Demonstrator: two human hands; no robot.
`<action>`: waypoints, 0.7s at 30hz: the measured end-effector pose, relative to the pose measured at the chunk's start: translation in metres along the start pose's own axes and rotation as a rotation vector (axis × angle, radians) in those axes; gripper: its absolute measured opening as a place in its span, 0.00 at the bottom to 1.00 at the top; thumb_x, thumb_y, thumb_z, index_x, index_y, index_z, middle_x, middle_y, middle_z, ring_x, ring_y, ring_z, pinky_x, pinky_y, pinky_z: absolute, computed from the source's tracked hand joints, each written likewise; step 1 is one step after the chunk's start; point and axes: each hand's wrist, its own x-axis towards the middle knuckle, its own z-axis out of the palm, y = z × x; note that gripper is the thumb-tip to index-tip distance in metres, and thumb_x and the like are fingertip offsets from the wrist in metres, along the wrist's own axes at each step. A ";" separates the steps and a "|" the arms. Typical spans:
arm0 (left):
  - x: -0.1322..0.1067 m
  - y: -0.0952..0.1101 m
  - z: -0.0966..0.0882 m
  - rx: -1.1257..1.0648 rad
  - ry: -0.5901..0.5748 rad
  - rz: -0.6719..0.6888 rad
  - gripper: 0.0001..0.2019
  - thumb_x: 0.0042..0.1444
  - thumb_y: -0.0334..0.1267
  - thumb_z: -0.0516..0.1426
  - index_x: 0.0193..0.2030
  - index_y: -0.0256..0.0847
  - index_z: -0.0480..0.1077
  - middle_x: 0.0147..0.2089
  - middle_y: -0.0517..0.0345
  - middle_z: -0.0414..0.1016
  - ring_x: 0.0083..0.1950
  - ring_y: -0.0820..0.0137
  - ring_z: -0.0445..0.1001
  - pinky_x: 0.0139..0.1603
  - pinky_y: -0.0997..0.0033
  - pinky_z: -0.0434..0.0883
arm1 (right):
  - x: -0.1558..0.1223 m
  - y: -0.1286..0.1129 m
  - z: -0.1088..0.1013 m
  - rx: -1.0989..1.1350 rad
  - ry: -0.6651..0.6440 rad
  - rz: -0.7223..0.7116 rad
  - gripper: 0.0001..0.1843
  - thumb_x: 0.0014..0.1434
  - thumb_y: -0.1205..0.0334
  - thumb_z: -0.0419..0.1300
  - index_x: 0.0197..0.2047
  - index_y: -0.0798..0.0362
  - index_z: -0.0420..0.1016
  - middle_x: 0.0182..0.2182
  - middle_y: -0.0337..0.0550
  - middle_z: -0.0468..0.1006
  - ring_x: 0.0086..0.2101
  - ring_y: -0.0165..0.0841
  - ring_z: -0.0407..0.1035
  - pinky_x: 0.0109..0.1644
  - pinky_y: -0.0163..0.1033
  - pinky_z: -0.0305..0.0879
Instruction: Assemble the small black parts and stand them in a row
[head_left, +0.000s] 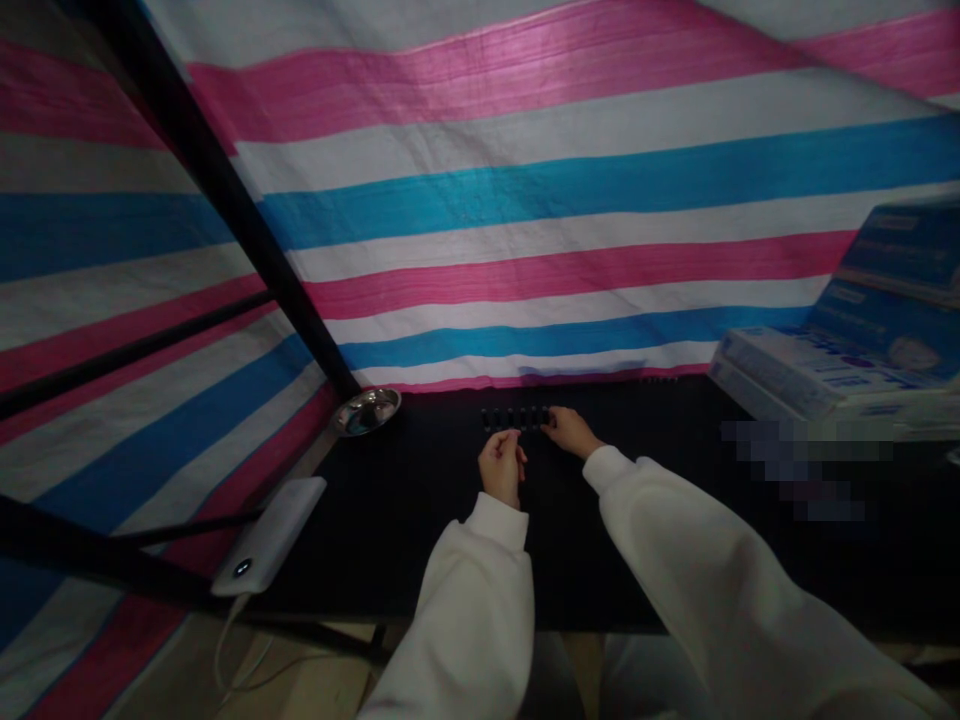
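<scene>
Several small black upright pieces point(510, 418), like little blocks or dominoes, stand spaced in a row across the far part of the black table point(420, 490). At the row's right end, my right hand point(571, 432) has its thumb and fingers closed on the last small black piece point(545, 416). Just in front of the row is my left hand point(502, 466), its fingers curled and the fingertips pinched together. Whether anything is in that pinch is too small and dark to make out. White sleeves cover both forearms.
A shiny metal bowl point(367, 411) sits at the back left corner. Nearer on the left edge lies a white power bank point(271, 535) with a cable. Blue and white boxes point(840, 370) stack up at right. Black frame bars point(232, 200) and striped sheeting point(525, 200) enclose the table.
</scene>
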 end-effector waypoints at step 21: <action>0.003 -0.002 -0.001 0.050 -0.010 0.036 0.14 0.45 0.47 0.54 0.26 0.35 0.65 0.14 0.67 0.59 0.10 0.83 0.53 0.09 0.82 0.47 | -0.058 0.066 -0.086 -0.062 0.097 0.200 0.26 0.49 0.53 0.56 0.50 0.57 0.65 0.45 0.55 0.68 0.43 0.42 0.65 0.45 0.43 0.61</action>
